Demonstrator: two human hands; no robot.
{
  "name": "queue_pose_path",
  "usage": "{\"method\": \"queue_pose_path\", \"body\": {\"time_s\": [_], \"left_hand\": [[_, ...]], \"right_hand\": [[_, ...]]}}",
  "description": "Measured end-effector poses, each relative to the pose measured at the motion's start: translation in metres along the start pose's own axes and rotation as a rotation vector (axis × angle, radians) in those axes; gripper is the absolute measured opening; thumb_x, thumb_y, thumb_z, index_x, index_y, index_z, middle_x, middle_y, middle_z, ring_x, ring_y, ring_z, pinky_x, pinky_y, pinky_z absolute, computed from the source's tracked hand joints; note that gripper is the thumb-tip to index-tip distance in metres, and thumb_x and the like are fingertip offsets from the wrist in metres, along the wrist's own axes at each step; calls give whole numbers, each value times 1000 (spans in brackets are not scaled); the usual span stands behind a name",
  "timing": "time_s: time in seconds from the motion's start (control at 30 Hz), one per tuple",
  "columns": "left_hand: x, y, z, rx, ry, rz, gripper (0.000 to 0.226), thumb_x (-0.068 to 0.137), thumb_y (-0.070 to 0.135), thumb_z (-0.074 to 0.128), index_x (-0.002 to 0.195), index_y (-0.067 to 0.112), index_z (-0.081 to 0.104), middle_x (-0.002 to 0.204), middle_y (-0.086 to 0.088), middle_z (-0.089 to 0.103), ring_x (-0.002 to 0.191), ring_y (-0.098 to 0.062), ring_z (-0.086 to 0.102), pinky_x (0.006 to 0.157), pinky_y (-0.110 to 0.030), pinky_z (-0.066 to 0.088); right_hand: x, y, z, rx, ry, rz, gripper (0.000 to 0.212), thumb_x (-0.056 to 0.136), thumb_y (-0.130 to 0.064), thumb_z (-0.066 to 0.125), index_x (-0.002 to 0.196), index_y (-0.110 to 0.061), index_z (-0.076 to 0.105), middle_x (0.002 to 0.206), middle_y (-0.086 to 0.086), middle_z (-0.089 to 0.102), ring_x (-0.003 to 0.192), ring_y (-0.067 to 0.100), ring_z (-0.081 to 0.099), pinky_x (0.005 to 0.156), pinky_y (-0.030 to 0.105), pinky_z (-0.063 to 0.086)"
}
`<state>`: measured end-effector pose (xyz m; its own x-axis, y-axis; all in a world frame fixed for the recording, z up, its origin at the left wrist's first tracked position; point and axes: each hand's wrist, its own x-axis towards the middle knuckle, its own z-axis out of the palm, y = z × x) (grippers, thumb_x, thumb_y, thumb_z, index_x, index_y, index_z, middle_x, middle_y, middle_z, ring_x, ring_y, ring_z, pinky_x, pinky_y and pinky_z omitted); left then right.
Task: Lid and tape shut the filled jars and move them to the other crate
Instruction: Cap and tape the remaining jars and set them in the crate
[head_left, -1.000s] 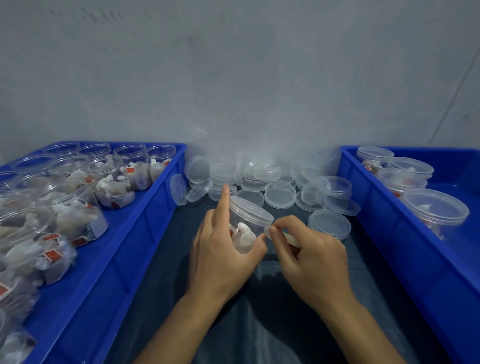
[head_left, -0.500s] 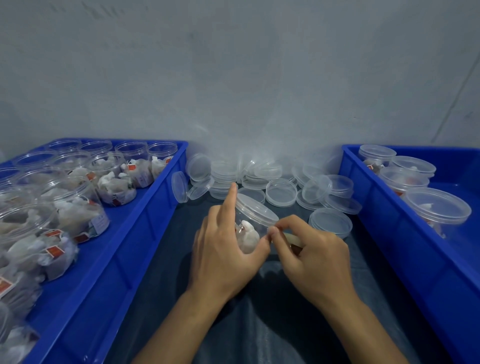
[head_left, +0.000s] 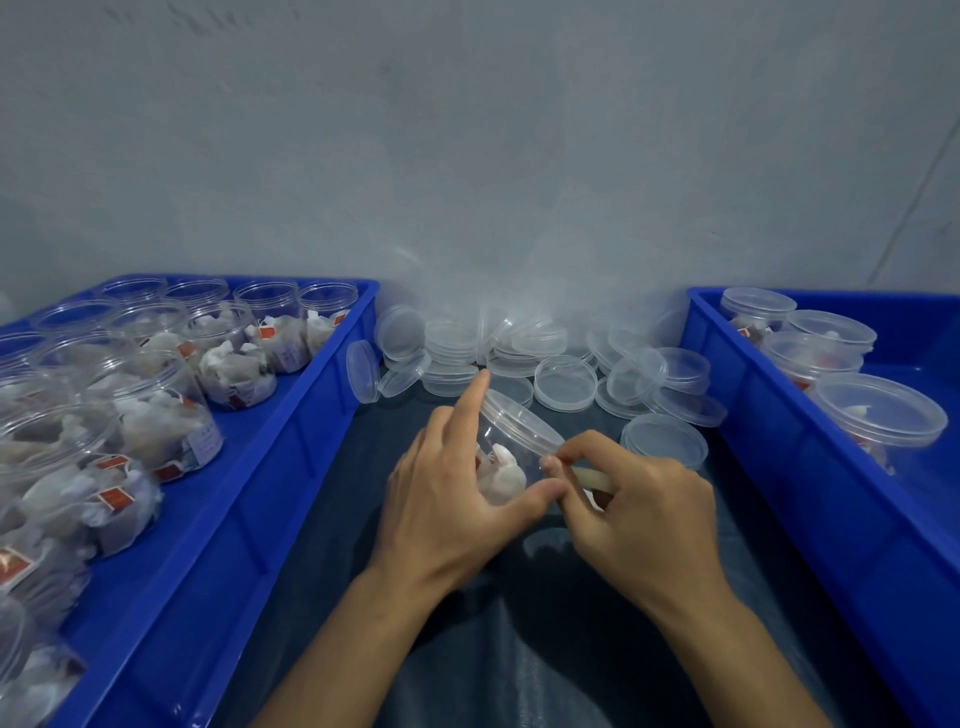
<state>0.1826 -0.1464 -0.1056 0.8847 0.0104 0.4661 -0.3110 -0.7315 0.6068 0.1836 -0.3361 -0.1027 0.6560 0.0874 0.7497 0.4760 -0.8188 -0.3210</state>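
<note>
Jar (head_left: 506, 457) half hidden behind both hands.

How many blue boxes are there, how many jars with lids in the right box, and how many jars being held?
Blue crates: 2
Lidded jars in the right crate: 4
Held jar: 1
Total: 7

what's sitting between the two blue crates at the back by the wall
In the head view, a pile of loose clear lids lies between the left crate and right crate.
</note>
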Motion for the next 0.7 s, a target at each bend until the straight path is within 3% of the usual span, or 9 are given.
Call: {"method": "queue_pose_path", "body": {"time_s": [0.23,0.37,0.53,0.7], "left_hand": [[0,5,-1,-4,2,0,97,79,91,47,162,46,24,126,15,56,111,-10,60,93,-40,54],[0,9,0,3,19,-7,96,78,90,45,161,44,28,132,16,58,113,-10,60,95,-39,53],[1,11,3,-5,50,-20,89,80,88,50,157,45,32,142,16,59,119,-12,62,97,-40,53],[2,7,6,-24,70,-55,76,87,83,37,154,48,32,138,13,62,119,-15,62,92,-37,50]], "right_hand": [[1,2,-2,-50,9,-30,23,87,-56,62,85,-33,65,53,-11,56,51,12,56,45,29,41],[2,1,-5,-64,12,-70,19,87,-51,63,83,-32,65,52,-15,44,48,12,53,45,28,38],[1,-2,-6,-104,31,-119,17,88,-45,65,80,-30,66,54,-10,56,46,14,53,44,27,33],[2,-6,-5,-113,28,-144,29,96,-52,65,79,-28,65,54,-9,57,47,15,55,44,28,36]]}}
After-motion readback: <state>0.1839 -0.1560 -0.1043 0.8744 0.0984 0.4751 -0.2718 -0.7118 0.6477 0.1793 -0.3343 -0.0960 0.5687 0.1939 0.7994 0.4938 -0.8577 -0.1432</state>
